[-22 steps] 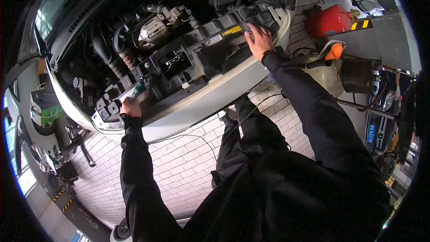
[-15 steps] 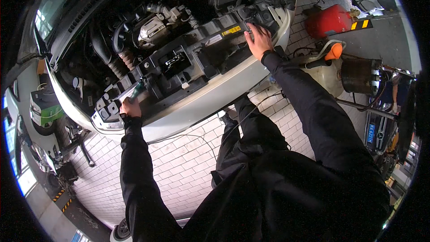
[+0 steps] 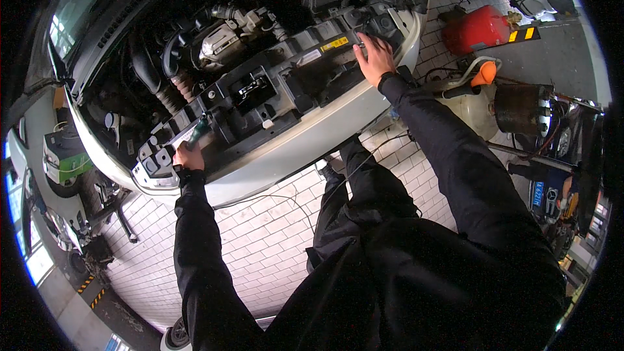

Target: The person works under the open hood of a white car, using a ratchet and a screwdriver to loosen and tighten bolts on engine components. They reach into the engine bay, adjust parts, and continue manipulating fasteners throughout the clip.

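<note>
The hood of a white car is up, and a long black plastic front panel (image 3: pixel 260 127) spans the front of its engine bay. My left hand (image 3: pixel 188 156) is closed at the panel's left part, around the near end of a dark green, handle-like object (image 3: pixel 200 129) whose kind I cannot make out. Farther right, my right hand (image 3: pixel 376 58) lies open with fingers apart on the panel, beside a yellow label (image 3: pixel 335 44). Just below both hands runs the white bumper (image 3: pixel 305 147). Behind the panel sits a silver engine part (image 3: pixel 221 45).
To the right lies a red tank (image 3: pixel 478 30), near an orange funnel (image 3: pixel 483 74) and a dark metal cylinder (image 3: pixel 522 110). A thin black cable (image 3: pixel 286 196) crosses the tiled floor (image 3: pixel 260 240). At left stands a metal stand with legs (image 3: pixel 120 211).
Both my hands stay where they were. At the right edge, a dark shape has come into view near the other car's front.
</note>
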The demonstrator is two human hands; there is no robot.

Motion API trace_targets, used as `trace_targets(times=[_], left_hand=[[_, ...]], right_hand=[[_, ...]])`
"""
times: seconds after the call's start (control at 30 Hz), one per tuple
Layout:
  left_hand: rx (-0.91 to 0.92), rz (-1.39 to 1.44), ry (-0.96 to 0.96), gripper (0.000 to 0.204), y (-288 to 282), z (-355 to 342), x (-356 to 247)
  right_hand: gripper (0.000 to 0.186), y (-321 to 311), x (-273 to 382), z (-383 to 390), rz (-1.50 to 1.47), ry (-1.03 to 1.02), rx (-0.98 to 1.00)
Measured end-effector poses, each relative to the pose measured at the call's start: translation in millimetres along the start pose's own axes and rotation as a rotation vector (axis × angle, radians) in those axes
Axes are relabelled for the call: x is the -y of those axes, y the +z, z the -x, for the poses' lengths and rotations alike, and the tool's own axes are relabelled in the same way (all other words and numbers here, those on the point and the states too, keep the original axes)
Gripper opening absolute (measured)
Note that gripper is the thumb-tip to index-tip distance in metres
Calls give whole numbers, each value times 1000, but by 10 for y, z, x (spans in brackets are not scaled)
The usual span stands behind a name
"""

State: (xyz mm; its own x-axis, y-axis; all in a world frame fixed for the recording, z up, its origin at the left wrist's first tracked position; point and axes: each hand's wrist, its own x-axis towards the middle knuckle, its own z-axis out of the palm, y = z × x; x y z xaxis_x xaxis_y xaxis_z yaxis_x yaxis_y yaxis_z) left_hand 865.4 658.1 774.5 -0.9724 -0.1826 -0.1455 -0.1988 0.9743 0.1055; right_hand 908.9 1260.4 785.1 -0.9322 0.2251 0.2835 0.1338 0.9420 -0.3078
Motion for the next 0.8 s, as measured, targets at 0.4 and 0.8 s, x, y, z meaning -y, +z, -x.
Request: trace_targets(times=[0.4,0.8], left_hand=[[50,1,-18,54,-109,22,-81],[-5,12,14,53,23,-13,46]], right_hand=[[43,-1,19,-6,-9,-26,-40],[45,24,-3,-4,-13,-5,-7]])
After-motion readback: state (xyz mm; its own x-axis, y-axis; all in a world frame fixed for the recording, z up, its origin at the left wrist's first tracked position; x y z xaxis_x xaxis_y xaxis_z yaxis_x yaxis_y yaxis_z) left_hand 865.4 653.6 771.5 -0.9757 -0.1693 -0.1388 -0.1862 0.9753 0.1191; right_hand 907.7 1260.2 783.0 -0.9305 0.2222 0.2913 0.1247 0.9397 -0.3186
